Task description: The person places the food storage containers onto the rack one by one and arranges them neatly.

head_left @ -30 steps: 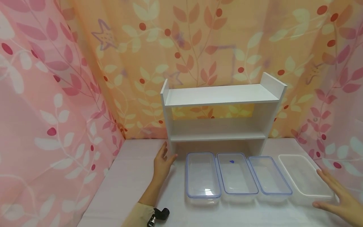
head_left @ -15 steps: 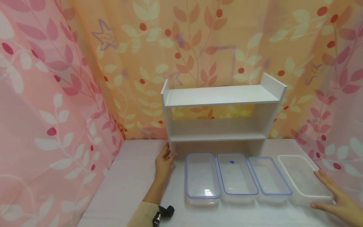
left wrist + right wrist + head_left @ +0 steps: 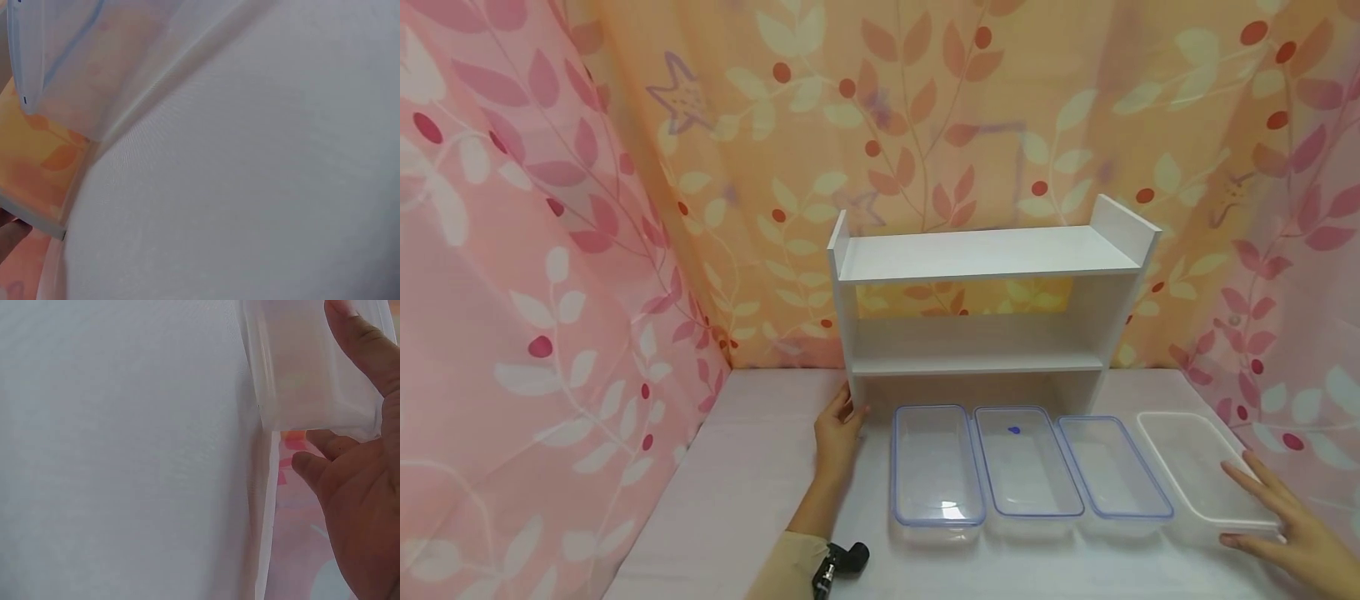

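Observation:
My left hand (image 3: 837, 442) is at the lower left side panel of a white two-tier shelf (image 3: 992, 254). Its fingertips touch the panel's outer face, and the thumb sits near the front edge. A sliver of this hand's fingers (image 3: 14, 236) appears beside the panel edge in the left wrist view. At the far right, my right hand (image 3: 1300, 533) spreads round the corner of a clear plastic container (image 3: 1206, 467) with a whitish rim. Its thumb (image 3: 362, 340) lies against the near wall and the fingers along the right side; the grip looks loose.
Three clear containers with blue rims, the left (image 3: 936, 467), middle (image 3: 1028, 462) and right (image 3: 1114, 467), stand in a row before the shelf. The white-covered table (image 3: 752, 483) extends left. Patterned curtains (image 3: 737, 167) enclose the back and sides.
My left hand has moved slightly right, up against the shelf's side panel. The right hand has shifted left, its fingers coming over the whitish-rimmed container's edge. Shelf and containers stay in place.

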### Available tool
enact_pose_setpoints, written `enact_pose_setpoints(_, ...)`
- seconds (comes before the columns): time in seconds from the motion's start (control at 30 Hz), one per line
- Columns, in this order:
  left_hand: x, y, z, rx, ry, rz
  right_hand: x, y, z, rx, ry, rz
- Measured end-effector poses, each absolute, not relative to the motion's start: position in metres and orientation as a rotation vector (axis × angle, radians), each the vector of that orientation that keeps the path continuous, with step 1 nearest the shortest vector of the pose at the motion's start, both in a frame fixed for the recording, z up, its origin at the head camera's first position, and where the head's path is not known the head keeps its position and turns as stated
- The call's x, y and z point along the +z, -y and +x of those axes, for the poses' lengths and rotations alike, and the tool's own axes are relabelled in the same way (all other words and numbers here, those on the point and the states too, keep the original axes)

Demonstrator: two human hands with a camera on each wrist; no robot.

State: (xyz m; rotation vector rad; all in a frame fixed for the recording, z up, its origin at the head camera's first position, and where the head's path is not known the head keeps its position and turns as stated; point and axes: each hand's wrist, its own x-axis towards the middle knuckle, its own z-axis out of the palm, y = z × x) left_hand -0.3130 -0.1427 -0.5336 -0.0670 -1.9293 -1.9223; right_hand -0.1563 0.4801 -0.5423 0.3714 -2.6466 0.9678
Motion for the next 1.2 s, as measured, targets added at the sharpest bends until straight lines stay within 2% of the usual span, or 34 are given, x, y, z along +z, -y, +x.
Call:
enact_pose_setpoints(0.27,-0.534,0.135,-0.315,-1.856,1.897,0.05,-0.544,-0.484,-0.156,0.976,2.582,0.403)
enact_pose_setpoints(0.5,-0.512,0.13,-0.301,-1.811,1.935,0.028,-0.547,-0.484,-0.154,1.075,2.529,0.311)
enact_pose_setpoints(0.67,-0.531,0.132,-0.313,-1.796,1.911,0.044,-0.545,-0.485,-0.152,1.175,2.513,0.266)
enact_pose_setpoints(1.2,-0.532,0.133,-0.312,-1.768,1.966,0.076,-0.531,-0.477,-0.149,1.246,2.427,0.109)
